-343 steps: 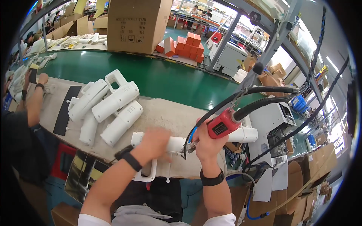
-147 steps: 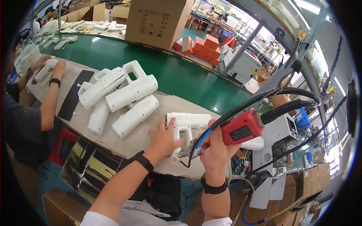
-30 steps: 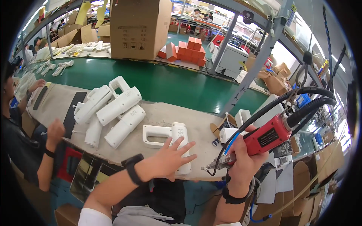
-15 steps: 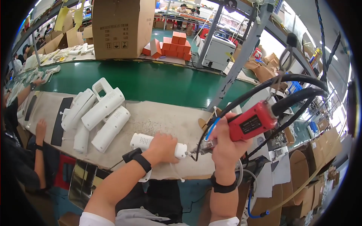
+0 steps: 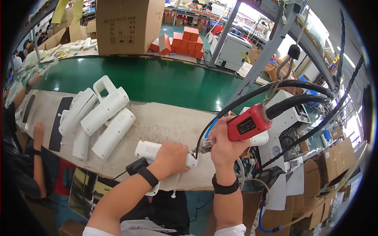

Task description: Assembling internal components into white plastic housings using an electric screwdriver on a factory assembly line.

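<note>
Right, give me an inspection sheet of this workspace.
Surface: beige sheet-covered bench, gritty-looking specks.
Job's things: white plastic handled housing, lying flat; red boxy power tool, tip near the housing's end, contact unclear.
Clutter: heaped white plastic housings, flat black strip left of them.
Hands: left hand grips the housing; right hand holds the tool.
Cables: thick black cable from the tool.
Surroundings: glossy green surface, tall brown cardboard box, small orange boxes.

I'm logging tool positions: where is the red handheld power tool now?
In the head view, the red handheld power tool is right of centre, in the right hand, its metal nose beside the end of the white housing the left hand holds.
</note>
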A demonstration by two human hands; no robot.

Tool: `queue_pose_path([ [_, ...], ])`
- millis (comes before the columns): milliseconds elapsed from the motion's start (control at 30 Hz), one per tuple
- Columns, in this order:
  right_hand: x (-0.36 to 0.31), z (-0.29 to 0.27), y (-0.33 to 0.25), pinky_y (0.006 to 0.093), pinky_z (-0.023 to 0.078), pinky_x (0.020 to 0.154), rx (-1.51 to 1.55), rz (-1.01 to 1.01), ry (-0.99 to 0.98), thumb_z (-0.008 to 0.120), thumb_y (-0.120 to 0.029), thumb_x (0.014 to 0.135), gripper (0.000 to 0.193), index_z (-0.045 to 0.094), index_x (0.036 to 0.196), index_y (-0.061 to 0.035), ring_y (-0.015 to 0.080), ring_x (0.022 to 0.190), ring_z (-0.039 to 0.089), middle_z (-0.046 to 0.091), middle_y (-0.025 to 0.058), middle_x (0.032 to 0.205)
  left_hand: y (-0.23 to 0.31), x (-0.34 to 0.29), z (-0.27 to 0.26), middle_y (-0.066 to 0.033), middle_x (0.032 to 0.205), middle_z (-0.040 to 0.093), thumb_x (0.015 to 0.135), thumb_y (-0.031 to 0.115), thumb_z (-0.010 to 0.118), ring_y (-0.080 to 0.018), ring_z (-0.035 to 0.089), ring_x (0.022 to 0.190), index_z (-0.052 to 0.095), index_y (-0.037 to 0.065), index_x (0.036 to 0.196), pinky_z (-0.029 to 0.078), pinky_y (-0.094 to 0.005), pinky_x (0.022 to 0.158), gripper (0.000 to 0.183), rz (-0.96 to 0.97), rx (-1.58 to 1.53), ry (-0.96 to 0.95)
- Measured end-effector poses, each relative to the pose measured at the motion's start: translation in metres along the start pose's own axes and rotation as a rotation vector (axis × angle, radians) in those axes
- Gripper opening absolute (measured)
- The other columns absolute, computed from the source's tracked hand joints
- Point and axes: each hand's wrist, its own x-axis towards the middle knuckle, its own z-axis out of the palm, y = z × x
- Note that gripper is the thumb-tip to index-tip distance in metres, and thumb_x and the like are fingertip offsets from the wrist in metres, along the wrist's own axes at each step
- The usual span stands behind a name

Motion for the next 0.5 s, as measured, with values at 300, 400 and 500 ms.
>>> queue_pose_path([
  [300,-0.005,0.001,0.019,0.0226,0.041,0.044,-0.072,0.081,-0.018,0.062,-0.002,0.085,0.009,0.056,0.09,0.0015,0.0096,0.048,0.051,0.056,0.0033,0.063,0.001,-0.003,0.004,-0.0092,0.091,0.066,0.069,0.053,0.069,-0.0269,0.064,0.085,0.062,0.01,0.104,0.044,-0.0385,0.076,0.056,0.042,0.043,0.029],
  [400,-0.002,0.002,-0.009,0.0216,0.039,0.043,0.044,-0.04,0.048,0.06,-0.001,0.084,0.01,0.054,0.092,0.0022,0.0089,0.046,0.049,0.054,0.0028,0.061,0.001,-0.006,0.006,-0.0084,0.09,0.066,0.066,0.047,0.072,-0.0249,0.064,0.087,0.062,0.008,0.095,0.046,-0.0385,0.077,0.049,0.05,0.048,0.179],
  [500,-0.008,0.002,-0.061,0.0213,0.035,0.042,-0.047,0.011,0.036,0.057,0.002,0.084,0.012,0.053,0.095,0.0029,0.0089,0.045,0.048,0.052,0.0021,0.059,0.0,-0.001,0.009,-0.0093,0.092,0.065,0.065,0.046,0.074,-0.0254,0.063,0.09,0.062,0.008,0.096,0.045,-0.039,0.079,0.051,-0.004,-0.037,0.161],
])
